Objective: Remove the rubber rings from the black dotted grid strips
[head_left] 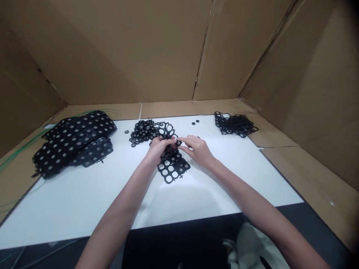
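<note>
Both of my hands work at a black perforated sheet over the middle of the white tabletop. Its lower part shows open round holes, while discs still sit in other holes on the right. My left hand is closed on the sheet, thumb stretched across towards the right fingertips. From the other side, my right hand pinches the sheet's edge between thumb and index finger. Whether a loose disc is between those fingertips is too small to tell. Just behind my left hand lies a heap of loose black discs.
A large pile of black sheets with grey discs lies on the left. Emptied black lattice sheets are heaped at the back right. Two stray discs rest behind my right hand. Cardboard walls enclose the white tabletop; green strands trail at left.
</note>
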Tool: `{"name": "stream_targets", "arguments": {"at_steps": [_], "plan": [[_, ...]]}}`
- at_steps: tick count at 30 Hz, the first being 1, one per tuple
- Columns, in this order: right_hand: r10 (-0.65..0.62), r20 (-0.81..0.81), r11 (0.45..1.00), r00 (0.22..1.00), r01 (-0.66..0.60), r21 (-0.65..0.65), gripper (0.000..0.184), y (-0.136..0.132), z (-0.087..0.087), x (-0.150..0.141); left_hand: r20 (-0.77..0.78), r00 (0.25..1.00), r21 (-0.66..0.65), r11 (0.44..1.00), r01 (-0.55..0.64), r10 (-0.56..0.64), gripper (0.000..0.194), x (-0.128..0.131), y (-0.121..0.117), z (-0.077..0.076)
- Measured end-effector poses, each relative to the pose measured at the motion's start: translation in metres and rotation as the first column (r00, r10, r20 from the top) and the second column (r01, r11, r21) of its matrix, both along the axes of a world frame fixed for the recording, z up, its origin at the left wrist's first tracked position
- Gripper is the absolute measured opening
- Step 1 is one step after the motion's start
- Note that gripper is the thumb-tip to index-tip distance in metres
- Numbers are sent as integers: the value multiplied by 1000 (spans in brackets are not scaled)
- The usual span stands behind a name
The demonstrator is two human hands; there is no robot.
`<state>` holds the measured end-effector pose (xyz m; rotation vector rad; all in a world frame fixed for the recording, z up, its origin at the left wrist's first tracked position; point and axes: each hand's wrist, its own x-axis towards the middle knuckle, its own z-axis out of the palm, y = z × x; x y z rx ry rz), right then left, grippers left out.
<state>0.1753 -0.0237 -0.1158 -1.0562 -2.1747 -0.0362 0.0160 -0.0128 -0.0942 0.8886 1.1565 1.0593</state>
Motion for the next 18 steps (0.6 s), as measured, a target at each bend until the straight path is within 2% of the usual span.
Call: {"name": "stream_targets", "arguments": {"at_steps": [6,13,16,18], "plan": [[6,146,986,989,-30,166,16,0,2,2,-96,995,54,998,-32,37,21,1,2,-6],[-40,235,929,971,-50,366,14,-4,7,-2,-55,998,61,998,-30,34,18,6,0,-4],[-21,202,921,979,-59,385,17,-6,7,-4,-55,995,31,996,-79,80,19,4,1,-2],[10,138,938,990,-57,342,13,-6,7,-5,-29,994,12,995,-102,102,23,3,2,-1]]}}
